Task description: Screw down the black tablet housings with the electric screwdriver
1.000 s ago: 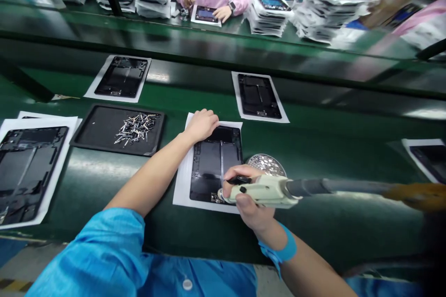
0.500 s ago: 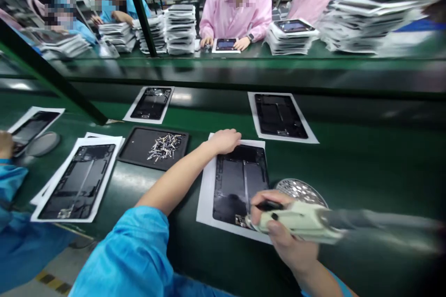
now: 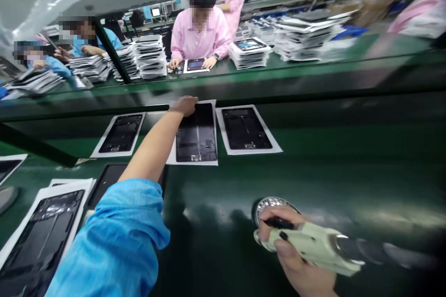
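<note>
With my left arm stretched forward, my left hand (image 3: 187,105) grips the top edge of a black tablet housing (image 3: 196,137) on a white sheet, at the far side of the green bench. My right hand (image 3: 287,241) is wrapped round a pale green power screwdriver (image 3: 313,243), whose tip is hard to make out. Just behind that hand is a round metal dish (image 3: 275,203) with holes. Another housing on white paper (image 3: 246,126) lies right of the held one, and one more (image 3: 121,133) lies to its left.
A black tray (image 3: 108,181) is partly hidden by my left sleeve. At the left lies a larger-looking housing (image 3: 43,232) on paper. A dark green post (image 3: 38,144) slants at the left. Across the bench, a person in pink (image 3: 200,32) sits among paper stacks (image 3: 150,55).
My left hand has carried the housing and its sheet forward to the far side, between two others. My right hand still holds the screwdriver, now off the housing. The view has shifted.
</note>
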A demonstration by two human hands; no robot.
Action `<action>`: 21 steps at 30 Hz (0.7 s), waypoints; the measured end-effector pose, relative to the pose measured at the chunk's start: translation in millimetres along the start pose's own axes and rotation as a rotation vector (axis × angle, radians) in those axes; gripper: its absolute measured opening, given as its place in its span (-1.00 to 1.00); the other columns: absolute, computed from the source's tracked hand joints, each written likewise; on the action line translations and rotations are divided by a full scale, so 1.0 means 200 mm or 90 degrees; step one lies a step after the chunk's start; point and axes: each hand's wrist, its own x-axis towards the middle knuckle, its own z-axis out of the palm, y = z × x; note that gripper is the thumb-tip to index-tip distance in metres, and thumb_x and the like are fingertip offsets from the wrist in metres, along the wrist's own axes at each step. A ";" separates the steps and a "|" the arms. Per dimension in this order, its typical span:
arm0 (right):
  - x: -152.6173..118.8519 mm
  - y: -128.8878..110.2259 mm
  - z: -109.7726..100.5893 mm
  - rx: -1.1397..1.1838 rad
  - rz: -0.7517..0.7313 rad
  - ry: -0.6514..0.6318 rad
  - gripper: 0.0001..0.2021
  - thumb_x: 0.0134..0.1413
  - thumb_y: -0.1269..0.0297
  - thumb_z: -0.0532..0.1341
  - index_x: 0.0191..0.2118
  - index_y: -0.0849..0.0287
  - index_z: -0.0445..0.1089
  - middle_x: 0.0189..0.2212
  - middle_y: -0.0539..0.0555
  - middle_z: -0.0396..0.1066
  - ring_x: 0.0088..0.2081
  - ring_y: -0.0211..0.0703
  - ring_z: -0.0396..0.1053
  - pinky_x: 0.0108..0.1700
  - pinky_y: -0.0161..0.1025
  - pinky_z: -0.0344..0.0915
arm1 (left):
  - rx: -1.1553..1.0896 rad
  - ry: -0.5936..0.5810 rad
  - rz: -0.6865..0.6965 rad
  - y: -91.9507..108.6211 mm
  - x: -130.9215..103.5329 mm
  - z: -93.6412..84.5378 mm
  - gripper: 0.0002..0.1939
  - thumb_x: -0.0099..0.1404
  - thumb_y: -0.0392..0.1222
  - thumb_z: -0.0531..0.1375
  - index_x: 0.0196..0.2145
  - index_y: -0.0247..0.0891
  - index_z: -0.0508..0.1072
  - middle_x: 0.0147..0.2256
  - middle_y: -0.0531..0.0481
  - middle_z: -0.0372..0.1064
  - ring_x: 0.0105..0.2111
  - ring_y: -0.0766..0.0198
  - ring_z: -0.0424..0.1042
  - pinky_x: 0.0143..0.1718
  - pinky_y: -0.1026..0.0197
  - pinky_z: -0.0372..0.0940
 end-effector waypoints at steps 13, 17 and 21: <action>0.06 -0.04 -0.01 -0.079 -0.061 0.036 -0.75 0.28 0.10 0.28 -0.04 0.13 0.44 -0.47 0.04 0.50 -0.48 -0.12 0.46 -0.35 -0.14 0.45 | -0.032 -0.131 0.303 0.80 -0.20 0.30 -0.66 0.41 -0.11 0.15 0.05 -0.28 0.53 0.01 -0.20 0.48 0.02 0.03 0.49 0.03 0.13 0.39; 0.06 -0.06 -0.04 -0.122 -0.065 0.092 -0.76 0.21 0.10 0.33 -0.14 0.15 0.49 -0.42 0.10 0.53 -0.43 -0.08 0.50 -0.31 -0.13 0.49 | 0.019 -0.114 0.283 0.99 -0.31 0.32 -0.64 0.43 -0.37 0.03 0.07 -0.42 0.51 0.02 -0.36 0.46 0.01 -0.06 0.51 -0.02 0.01 0.44; 0.09 -0.05 -0.07 -0.118 -0.039 0.102 -0.79 0.16 0.11 0.37 -0.23 0.15 0.52 -0.48 0.06 0.50 -0.52 -0.15 0.47 -0.47 -0.27 0.43 | 0.037 -0.110 0.261 1.06 -0.34 0.29 -0.62 0.47 -0.41 -0.03 0.07 -0.43 0.51 0.02 -0.41 0.47 0.02 -0.01 0.52 -0.05 0.04 0.46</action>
